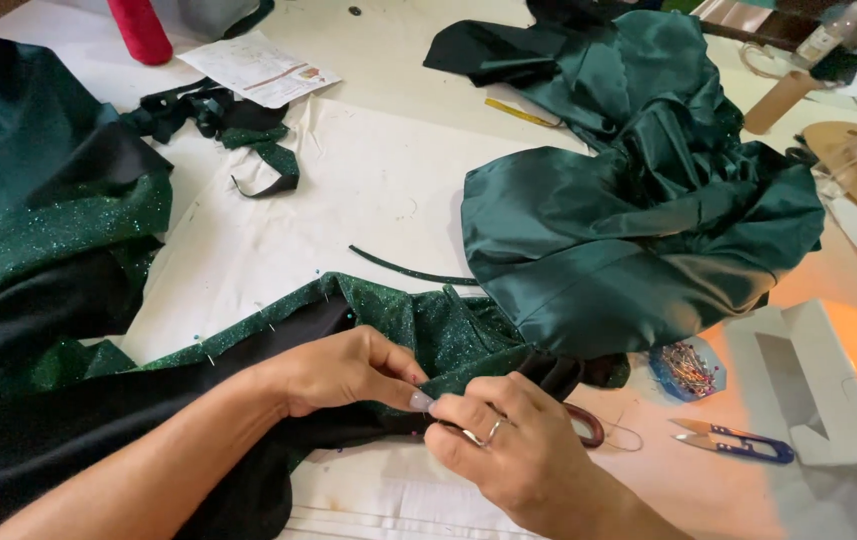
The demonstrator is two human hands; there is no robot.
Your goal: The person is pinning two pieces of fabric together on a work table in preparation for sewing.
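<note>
My left hand [333,372] and right hand [508,440] pinched the glittery green fabric [448,335]; thread snips [738,442] lay at three o'clock.

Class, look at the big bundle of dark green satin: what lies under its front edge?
The green glitter fabric and its black lining run beneath the dark green satin. How far they extend underneath is covered.
</note>
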